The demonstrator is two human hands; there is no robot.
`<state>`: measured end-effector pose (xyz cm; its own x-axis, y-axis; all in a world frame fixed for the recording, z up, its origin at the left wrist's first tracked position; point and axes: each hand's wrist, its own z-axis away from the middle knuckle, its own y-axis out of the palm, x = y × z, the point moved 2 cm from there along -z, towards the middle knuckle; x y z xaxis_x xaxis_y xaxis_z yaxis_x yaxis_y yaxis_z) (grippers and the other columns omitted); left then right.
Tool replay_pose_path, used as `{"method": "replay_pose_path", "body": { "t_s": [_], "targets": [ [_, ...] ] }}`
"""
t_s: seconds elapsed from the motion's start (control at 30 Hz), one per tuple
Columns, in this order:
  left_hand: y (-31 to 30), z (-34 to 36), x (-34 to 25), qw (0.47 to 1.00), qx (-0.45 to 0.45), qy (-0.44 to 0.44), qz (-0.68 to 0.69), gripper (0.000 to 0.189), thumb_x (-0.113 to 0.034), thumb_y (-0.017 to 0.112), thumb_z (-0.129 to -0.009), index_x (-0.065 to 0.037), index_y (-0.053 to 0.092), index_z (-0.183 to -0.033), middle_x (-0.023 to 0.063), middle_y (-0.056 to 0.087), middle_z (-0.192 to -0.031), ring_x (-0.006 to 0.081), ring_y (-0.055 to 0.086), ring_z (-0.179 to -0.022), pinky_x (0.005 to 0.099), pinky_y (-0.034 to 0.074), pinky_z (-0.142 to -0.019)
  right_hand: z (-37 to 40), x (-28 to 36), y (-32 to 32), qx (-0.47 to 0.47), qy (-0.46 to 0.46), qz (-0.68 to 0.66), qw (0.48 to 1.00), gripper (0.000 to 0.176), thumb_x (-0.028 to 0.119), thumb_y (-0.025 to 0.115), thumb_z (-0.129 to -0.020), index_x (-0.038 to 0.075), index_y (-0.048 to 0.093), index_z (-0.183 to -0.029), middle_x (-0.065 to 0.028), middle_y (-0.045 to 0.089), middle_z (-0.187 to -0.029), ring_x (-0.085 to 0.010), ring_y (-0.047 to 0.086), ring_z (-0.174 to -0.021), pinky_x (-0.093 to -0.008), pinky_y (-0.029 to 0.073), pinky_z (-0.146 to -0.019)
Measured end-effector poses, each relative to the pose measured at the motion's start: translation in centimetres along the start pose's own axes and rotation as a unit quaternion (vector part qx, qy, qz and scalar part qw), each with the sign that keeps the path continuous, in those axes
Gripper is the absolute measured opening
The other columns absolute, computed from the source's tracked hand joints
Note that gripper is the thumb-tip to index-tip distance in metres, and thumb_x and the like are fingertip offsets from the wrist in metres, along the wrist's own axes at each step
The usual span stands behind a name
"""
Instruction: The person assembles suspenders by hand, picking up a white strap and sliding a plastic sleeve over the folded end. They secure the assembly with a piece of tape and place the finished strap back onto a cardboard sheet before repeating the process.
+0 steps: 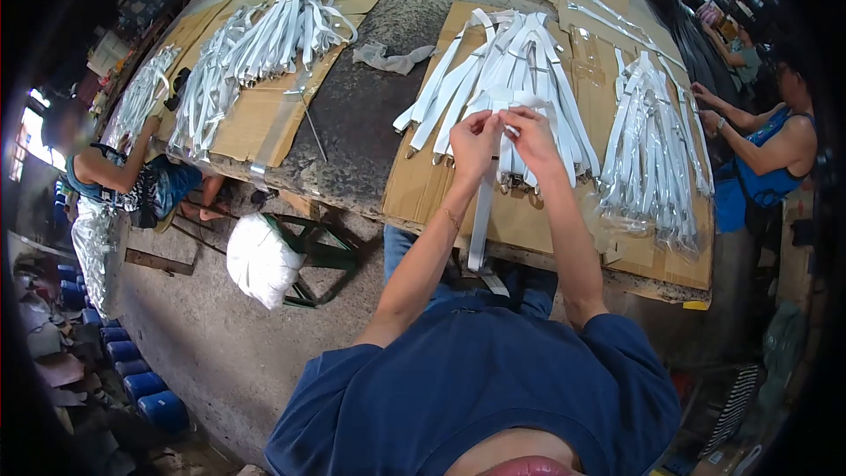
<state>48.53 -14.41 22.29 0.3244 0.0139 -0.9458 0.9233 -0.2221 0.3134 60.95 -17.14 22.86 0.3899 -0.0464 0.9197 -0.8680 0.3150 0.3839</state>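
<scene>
White suspenders [481, 220] hang by one strap from my fingers, down past the table's front edge. My left hand [474, 148] is closed, with thumb and fingertips pinching the white strap. Against it, my right hand [533, 137] pinches the same strap, fingertips nearly touching the left ones. The small part between the fingertips is too hidden to make out. Just behind both hands lies a fanned pile of white suspenders [448, 92] with metal clips at the strap ends, on a sheet of cardboard [414, 183].
To the right lie suspenders in clear plastic [648, 150]; a person [775, 137] stands beyond them. More suspenders [286, 35] lie on cardboard at the left, near a seated person [119, 172]. A stool [322, 251] with a white bundle [260, 260] stands on the floor.
</scene>
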Motion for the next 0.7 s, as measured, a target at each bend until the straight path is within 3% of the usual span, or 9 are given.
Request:
{"method": "replay_pose_path", "body": {
  "t_s": [0.13,0.2,0.27,0.33,0.37,0.43,0.47,0.57,0.7],
  "targets": [
    [-0.5,-1.5,0.0,0.999,-0.02,-0.043,0.021,0.022,-0.005,0.066,-0.083,0.01,0.062,-0.098,0.0098,0.065,-0.086,0.0109,0.06,-0.074,0.022,0.049,-0.066,2.3,-0.1,0.5,-0.029,0.031,-0.028,0.999,0.015,0.017,0.065,-0.084,0.006,0.068,-0.092,-0.0006,0.065,-0.083,-0.0079,0.057,-0.079,-0.028,0.04,-0.066],
    [-1.0,-1.6,-0.1,0.998,-0.016,-0.05,0.031,0.022,-0.004,0.067,-0.082,0.01,0.061,-0.098,0.0095,0.065,-0.086,0.0111,0.059,-0.073,0.0223,0.048,-0.065,2.9,1.6,-0.1,0.015,-0.049,0.286,0.957,0.024,0.023,0.066,-0.084,0.0,0.068,-0.091,-0.0032,0.067,-0.079,-0.0098,0.06,-0.072,-0.0305,0.045,-0.064],
    [-1.5,-1.5,0.1,0.997,0.017,-0.06,0.05,0.023,-0.005,0.068,-0.081,0.01,0.061,-0.098,0.0098,0.065,-0.087,0.0114,0.06,-0.074,0.023,0.049,-0.066,1.7,2.8,-1.0,-0.005,-0.086,0.332,0.94,0.032,0.028,0.066,-0.084,-0.004,0.068,-0.09,-0.0066,0.067,-0.075,-0.0118,0.06,-0.062,-0.0307,0.048,-0.06],
    [-1.3,-1.0,-0.5,0.996,0.038,-0.071,0.046,0.022,-0.005,0.068,-0.081,0.009,0.061,-0.097,0.0099,0.065,-0.087,0.0115,0.06,-0.074,0.0229,0.049,-0.066,0.6,6.0,-0.3,-0.079,-0.308,0.44,0.84,0.024,0.022,0.066,-0.085,-0.003,0.068,-0.084,-0.0059,0.066,-0.075,-0.0105,0.057,-0.065,-0.0241,0.044,-0.058],
    [-0.8,-0.6,-0.6,0.994,0.059,-0.075,0.044,0.021,-0.005,0.068,-0.081,0.009,0.062,-0.096,0.01,0.065,-0.087,0.0116,0.061,-0.074,0.0228,0.049,-0.066,-1.3,6.5,-0.7,-0.085,-0.304,0.442,0.84,0.024,0.022,0.066,-0.085,-0.003,0.068,-0.084,-0.0059,0.066,-0.075,-0.0105,0.057,-0.065,-0.0241,0.044,-0.058],
    [-0.1,0.0,0.0,0.993,0.082,-0.075,0.032,0.02,-0.005,0.068,-0.081,0.009,0.062,-0.096,0.0098,0.065,-0.086,0.0115,0.061,-0.074,0.0225,0.049,-0.065,-5.5,6.0,-1.3,0.092,0.002,0.603,0.793,0.023,0.021,0.069,-0.082,-0.002,0.067,-0.086,-0.0039,0.063,-0.074,-0.0092,0.053,-0.064,-0.0234,0.041,-0.058],
    [0.1,-0.1,0.2,0.993,0.097,-0.069,0.019,0.019,-0.004,0.067,-0.082,0.008,0.062,-0.095,0.0096,0.065,-0.085,0.0115,0.061,-0.073,0.0222,0.049,-0.064,-5.8,5.6,-1.8,0.092,-0.001,0.603,0.792,0.023,0.021,0.069,-0.082,-0.002,0.067,-0.086,-0.0039,0.063,-0.074,-0.0092,0.053,-0.064,-0.0234,0.041,-0.058],
    [0.0,0.2,-1.2,0.995,0.062,-0.073,-0.002,0.018,-0.006,0.065,-0.083,0.008,0.062,-0.095,0.0093,0.066,-0.082,0.0118,0.062,-0.068,0.0212,0.048,-0.063,-4.4,5.2,-0.7,0.147,-0.038,0.329,0.932,0.023,0.024,0.072,-0.08,0.002,0.064,-0.077,-0.0003,0.061,-0.072,-0.0065,0.051,-0.063,-0.0237,0.039,-0.057],
    [0.0,-1.1,-0.8,0.995,0.066,-0.076,-0.016,0.018,-0.004,0.063,-0.084,0.009,0.06,-0.096,0.0108,0.067,-0.081,0.0132,0.063,-0.069,0.0212,0.049,-0.062,-2.4,5.1,0.0,0.113,-0.073,0.301,0.944,0.023,0.02,0.073,-0.079,0.006,0.058,-0.069,0.0047,0.054,-0.065,-0.0036,0.044,-0.06,-0.0222,0.033,-0.053]
  ]
}}
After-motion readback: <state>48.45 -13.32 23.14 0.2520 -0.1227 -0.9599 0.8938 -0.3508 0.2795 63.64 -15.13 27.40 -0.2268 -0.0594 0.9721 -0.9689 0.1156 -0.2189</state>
